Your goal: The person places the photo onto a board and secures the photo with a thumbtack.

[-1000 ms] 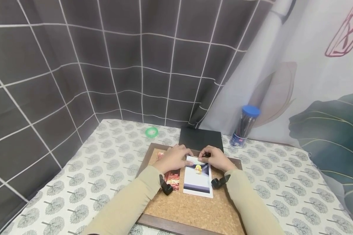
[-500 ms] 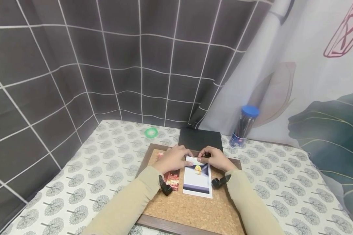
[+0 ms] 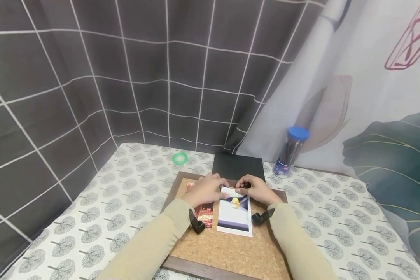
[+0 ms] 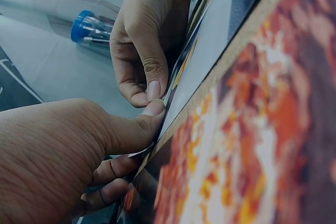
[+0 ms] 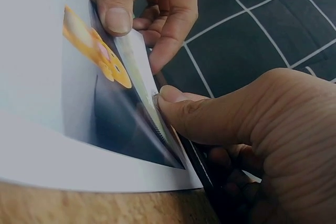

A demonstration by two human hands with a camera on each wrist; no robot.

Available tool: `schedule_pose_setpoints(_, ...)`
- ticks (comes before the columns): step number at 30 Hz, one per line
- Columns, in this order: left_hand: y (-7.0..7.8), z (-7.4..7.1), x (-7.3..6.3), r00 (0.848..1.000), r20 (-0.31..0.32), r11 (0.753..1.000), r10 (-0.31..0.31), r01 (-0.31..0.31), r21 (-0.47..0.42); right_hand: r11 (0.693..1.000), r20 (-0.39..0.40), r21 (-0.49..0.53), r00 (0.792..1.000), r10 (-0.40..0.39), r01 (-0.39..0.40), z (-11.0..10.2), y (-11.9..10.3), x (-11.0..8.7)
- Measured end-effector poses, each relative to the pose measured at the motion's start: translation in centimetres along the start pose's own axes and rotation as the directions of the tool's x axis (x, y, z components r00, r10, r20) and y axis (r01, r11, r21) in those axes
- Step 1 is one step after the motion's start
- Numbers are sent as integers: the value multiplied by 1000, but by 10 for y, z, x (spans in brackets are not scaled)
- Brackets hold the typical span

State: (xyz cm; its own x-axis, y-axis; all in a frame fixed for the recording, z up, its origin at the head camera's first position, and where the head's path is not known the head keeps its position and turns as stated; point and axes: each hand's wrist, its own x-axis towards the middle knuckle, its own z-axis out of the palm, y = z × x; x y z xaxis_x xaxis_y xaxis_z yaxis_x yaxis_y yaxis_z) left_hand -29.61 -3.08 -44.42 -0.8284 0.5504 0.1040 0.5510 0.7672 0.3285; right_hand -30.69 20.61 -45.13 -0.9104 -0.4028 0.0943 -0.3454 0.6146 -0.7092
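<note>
A white-bordered photo (image 3: pixel 235 217) with a yellow duck figure lies on the framed corkboard (image 3: pixel 224 252). Along its far edge runs a strip of clear tape (image 5: pixel 140 82) with a jagged cut end, plain in the right wrist view. My left hand (image 3: pixel 207 189) pinches the strip at the photo's far left corner, thumb on top. Thumb and forefinger of my right hand (image 3: pixel 257 188) pinch the tape farther right, the two hands' fingertips close together. A red-and-orange picture (image 4: pixel 231 156) lies left of the photo, partly covered by my left hand and wrist.
A green tape ring (image 3: pixel 180 158) lies behind the board's left corner. A black flat object (image 3: pixel 238 165) sits just beyond the board. At the back right stands a clear tub with a blue lid (image 3: pixel 291 151), by the curtain. Tree-print cloth (image 3: pixel 133 202) covers the table.
Both hands stay at the photo's far edge in nearly the same pose. The head view has shifted very slightly.
</note>
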Motion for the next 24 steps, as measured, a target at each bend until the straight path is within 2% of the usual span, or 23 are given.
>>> schedule_pose_setpoints(24,-1,1,-1,1000,-1,1000,4,-4,-4,999,-22,-45,1000,-5,4,3,-1,1)
